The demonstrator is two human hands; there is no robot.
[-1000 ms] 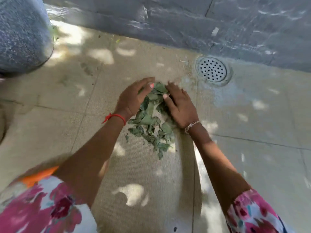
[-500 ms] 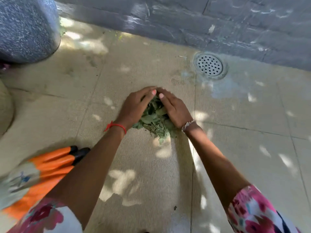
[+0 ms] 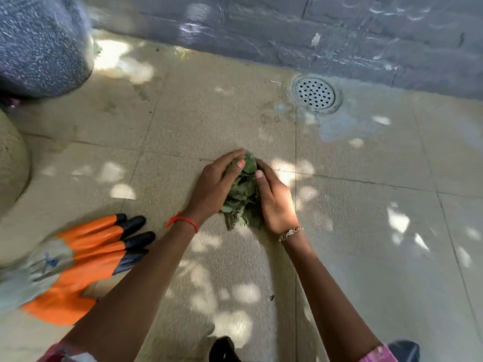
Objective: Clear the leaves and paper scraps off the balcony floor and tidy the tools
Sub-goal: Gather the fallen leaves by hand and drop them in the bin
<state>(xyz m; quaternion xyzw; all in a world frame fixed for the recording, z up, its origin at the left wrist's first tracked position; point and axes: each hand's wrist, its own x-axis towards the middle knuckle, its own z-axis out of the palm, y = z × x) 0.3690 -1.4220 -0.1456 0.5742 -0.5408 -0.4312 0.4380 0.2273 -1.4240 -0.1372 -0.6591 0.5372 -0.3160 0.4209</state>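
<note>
A heap of green leaves [image 3: 241, 194] lies on the beige tiled balcony floor [image 3: 366, 244], squeezed into a tight bundle. My left hand [image 3: 213, 185], with a red thread at the wrist, cups the heap from the left, fingers curled over its top. My right hand [image 3: 275, 199], wearing a bracelet, presses against it from the right. Both hands clasp the leaves between them. A pair of orange gardening gloves [image 3: 86, 257] with black fingertips lies on the floor at the lower left.
A round metal floor drain [image 3: 314, 94] sits near the grey stone wall [image 3: 287, 30] at the back. A speckled grey planter [image 3: 39, 45] stands at the top left, a beige pot [image 3: 10, 163] at the left edge. A dark object [image 3: 223, 348] shows at the bottom.
The loose spread of leaves has been pushed together into a compact bundle between both hands. The view has pulled back, bringing the orange gloves into sight.
</note>
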